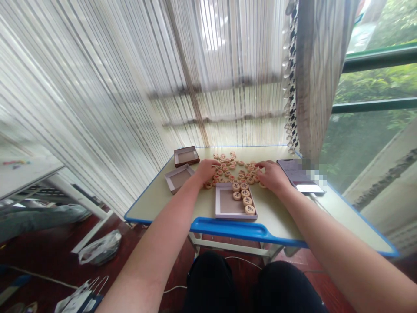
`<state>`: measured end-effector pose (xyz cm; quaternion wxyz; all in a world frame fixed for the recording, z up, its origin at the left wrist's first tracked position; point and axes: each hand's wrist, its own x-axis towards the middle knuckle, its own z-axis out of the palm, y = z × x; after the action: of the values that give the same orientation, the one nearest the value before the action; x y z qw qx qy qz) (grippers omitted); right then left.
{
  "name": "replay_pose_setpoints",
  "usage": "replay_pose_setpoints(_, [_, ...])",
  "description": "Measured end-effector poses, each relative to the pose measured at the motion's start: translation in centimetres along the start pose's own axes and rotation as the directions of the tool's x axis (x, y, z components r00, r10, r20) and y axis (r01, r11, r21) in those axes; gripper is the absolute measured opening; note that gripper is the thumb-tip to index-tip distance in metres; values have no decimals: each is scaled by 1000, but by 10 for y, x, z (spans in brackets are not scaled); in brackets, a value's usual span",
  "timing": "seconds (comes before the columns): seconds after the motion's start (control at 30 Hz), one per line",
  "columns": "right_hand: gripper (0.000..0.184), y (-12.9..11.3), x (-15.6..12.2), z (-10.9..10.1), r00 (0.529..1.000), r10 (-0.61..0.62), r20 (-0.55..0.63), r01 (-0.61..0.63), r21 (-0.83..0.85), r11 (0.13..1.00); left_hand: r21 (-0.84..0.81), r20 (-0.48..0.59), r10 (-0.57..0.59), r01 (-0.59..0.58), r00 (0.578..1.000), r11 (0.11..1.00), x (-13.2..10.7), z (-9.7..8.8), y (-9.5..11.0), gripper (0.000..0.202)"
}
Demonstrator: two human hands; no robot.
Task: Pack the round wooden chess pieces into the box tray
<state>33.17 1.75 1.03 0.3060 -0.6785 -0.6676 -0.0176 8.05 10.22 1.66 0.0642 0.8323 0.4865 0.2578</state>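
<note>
Several round wooden chess pieces [232, 167] with red and black characters lie scattered on a small pale desk [169, 195] with a blue rim. My left hand [206, 170] rests palm down at the left edge of the pile, fingers curled onto pieces. At the pile's right edge my right hand [272, 174] lies with its fingers reaching among the pieces. In front of both hands sits a shallow grey box tray [224, 204] holding several pieces in a column along its right side. What the fingers hold is hidden.
Two more shallow boxes, one brown [186, 156] and one grey [178, 178], sit at the desk's left. A phone [300, 176] lies at the right. Striped curtains hang behind; a window is at the right. A plastic bag [100, 248] and cables lie on the floor.
</note>
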Motion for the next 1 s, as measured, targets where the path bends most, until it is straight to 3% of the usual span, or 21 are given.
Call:
replay_pose_setpoints(0.23, [25,2,-1,-25,958,137,253,-119,-87,989,48,129,113,-120,985,992,-4,4,7,33])
replay_pose_setpoints(0.4, [22,7,-7,-34,900,91,427,-82,-39,996,67,135,123,-133,983,989,-6,2,10,33])
replay_pose_setpoints(0.63, [22,-4,-15,-41,903,-35,428,12,56,998,51,84,181,-186,980,981,-7,5,9,32])
replay_pose_setpoints(0.87, [29,-3,-17,-46,906,-11,423,-28,86,996,36,-11,184,-184,983,982,-12,1,17,31])
replay_pose_setpoints(1.0, [27,-4,-15,-32,958,-81,276,81,11,997,70,21,174,-176,984,982,-16,1,21,32])
